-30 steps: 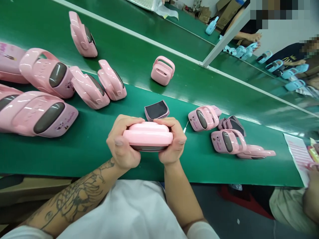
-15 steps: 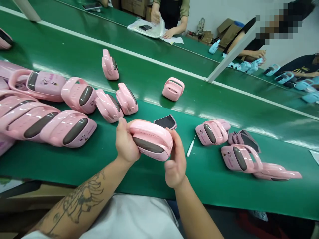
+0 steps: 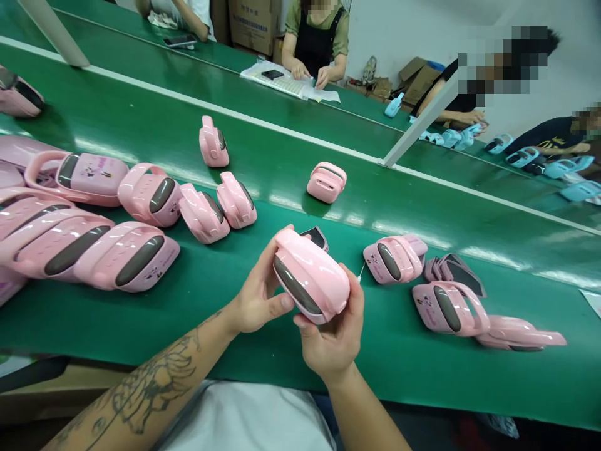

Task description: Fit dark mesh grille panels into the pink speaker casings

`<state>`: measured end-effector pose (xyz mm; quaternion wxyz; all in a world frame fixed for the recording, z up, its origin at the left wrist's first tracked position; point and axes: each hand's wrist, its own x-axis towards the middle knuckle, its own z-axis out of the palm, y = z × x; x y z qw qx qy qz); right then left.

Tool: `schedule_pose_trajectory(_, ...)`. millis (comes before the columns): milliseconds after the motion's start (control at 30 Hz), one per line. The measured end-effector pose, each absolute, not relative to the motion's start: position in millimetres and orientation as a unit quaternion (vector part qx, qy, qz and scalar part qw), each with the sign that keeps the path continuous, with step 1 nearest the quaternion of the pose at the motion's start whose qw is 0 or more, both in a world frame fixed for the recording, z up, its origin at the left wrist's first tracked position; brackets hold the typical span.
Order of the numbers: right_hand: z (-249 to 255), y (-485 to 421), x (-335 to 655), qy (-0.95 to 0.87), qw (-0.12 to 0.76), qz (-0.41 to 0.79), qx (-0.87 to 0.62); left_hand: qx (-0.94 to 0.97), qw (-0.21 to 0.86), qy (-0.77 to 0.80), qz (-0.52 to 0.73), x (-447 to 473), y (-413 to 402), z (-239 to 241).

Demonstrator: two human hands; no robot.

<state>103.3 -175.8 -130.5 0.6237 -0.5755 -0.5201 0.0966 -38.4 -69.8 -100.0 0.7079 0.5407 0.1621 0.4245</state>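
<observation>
A glossy pink plastic device (image 3: 312, 272) with a carry handle and a dark oval window is held above the green table, tilted down to the right. My left hand (image 3: 263, 291) grips its left end, thumb at the lower edge. Around its right end my right hand (image 3: 335, 335) is closed, thumb underneath. Just behind the held device lie dark curved panels (image 3: 319, 238), partly hidden by it. A thin screwdriver (image 3: 360, 272) shows only in part beside my right hand. Nearest on the right stands another pink device (image 3: 394, 258) with printed figures.
Several pink devices (image 3: 126, 257) crowd the left side. Two more, one a pink device (image 3: 327, 182), stand on the belt beyond. Stacked dark panels (image 3: 455, 275) lie right, beside a pink device (image 3: 451, 307). A slanted metal post (image 3: 420, 119) rises from the rail; co-workers sit across with blue devices (image 3: 523, 156).
The held device has moved right and turned, its right end now lower. My right hand has closed around that end, and my left hand has shifted right with it. The view has tilted slightly.
</observation>
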Motion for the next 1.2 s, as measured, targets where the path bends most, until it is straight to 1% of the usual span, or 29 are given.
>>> schedule_pose_trajectory(100, -131, -174, 100, -0.514, 0.620, 0.074, -0.588, 0.523, 0.736, 0.145, 0.405, -36, -68, -97)
schedule_pose_trajectory(200, -127, -172, 97, -0.524, 0.616, 0.003, -0.588, 0.510, 0.753, 0.133, 0.394, -34, -64, -92)
schedule_pose_trajectory(333, -107, -168, 96, -0.548, 0.589, -0.084, -0.587, 0.444, 0.797, 0.170, 0.373, -27, -63, -90)
schedule_pose_trajectory(433, -87, -166, 101, -0.583, 0.553, -0.083, -0.590, 0.378, 0.831, 0.200, 0.356, -19, -63, -92)
schedule_pose_trajectory(533, -70, -167, 111, -0.616, 0.513, -0.054, -0.596, 0.330, 0.852, 0.204, 0.351, -9, -61, -92)
schedule_pose_trajectory(667, -56, -166, 130, -0.626, 0.473, 0.007, -0.620, 0.269, 0.890, 0.209, 0.303, 2, -61, -80)
schedule_pose_trajectory(767, -53, -165, 146, -0.615, 0.452, 0.068, -0.642, 0.233, 0.904, 0.249, 0.257, 7, -65, -66)
schedule_pose_trajectory(833, -54, -164, 155, -0.584, 0.456, 0.137, -0.657, 0.226, 0.902, 0.284, 0.232, 6, -68, -58)
schedule_pose_trajectory(900, -57, -163, 163, -0.532, 0.480, 0.222, -0.662, 0.245, 0.891, 0.315, 0.218, 3, -71, -52)
schedule_pose_trajectory(967, -59, -160, 169, -0.470, 0.509, 0.304, -0.653, 0.294, 0.863, 0.342, 0.230, -2, -74, -49)
schedule_pose_trajectory(1067, -60, -151, 170, -0.359, 0.582, 0.428, -0.591, 0.422, 0.791, 0.332, 0.293, -9, -77, -47)
schedule_pose_trajectory(1133, -59, -144, 166, -0.269, 0.636, 0.503, -0.520, 0.518, 0.718, 0.316, 0.342, -10, -80, -47)
schedule_pose_trajectory(1200, -58, -138, 160, -0.192, 0.660, 0.557, -0.466, 0.588, 0.635, 0.328, 0.378, -9, -82, -48)
